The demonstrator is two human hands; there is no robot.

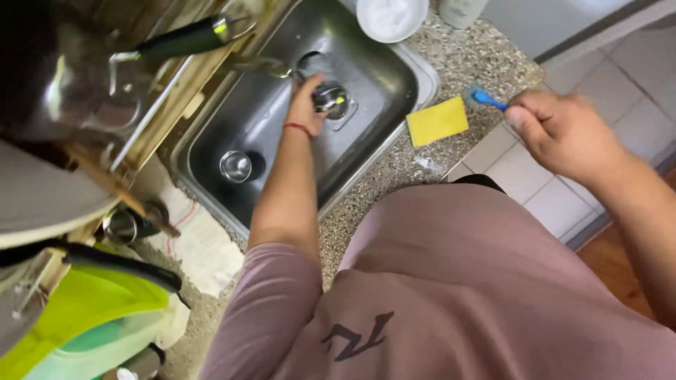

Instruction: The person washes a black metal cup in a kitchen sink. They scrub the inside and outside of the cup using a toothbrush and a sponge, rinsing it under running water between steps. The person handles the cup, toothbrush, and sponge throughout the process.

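Reaching down into the stainless steel sink basin (253, 119), the left hand (304, 105) has its grip closed around a small shiny round metal piece (331, 98), which sits just past the fingertips, over the basin floor. A red string bracelet (298, 128) circles that wrist. Nearer the body from this hand, a round metal cup-shaped piece (236, 166) lies on the basin floor, well apart from the grip.

The right hand (560, 134) hangs beyond the edge of the speckled granite counter (486, 63), above the pale floor tiles (528, 176), its grip clamped on a small blue-handled brush (486, 98); the brush head pokes out past the knuckles toward the sink. Just beside that brush head, a flat yellow rectangular sponge (437, 121) rests on the counter between the two hands. Farther off, beyond the sponge, a white round bowl (391, 17) sits at the sink's far rim.
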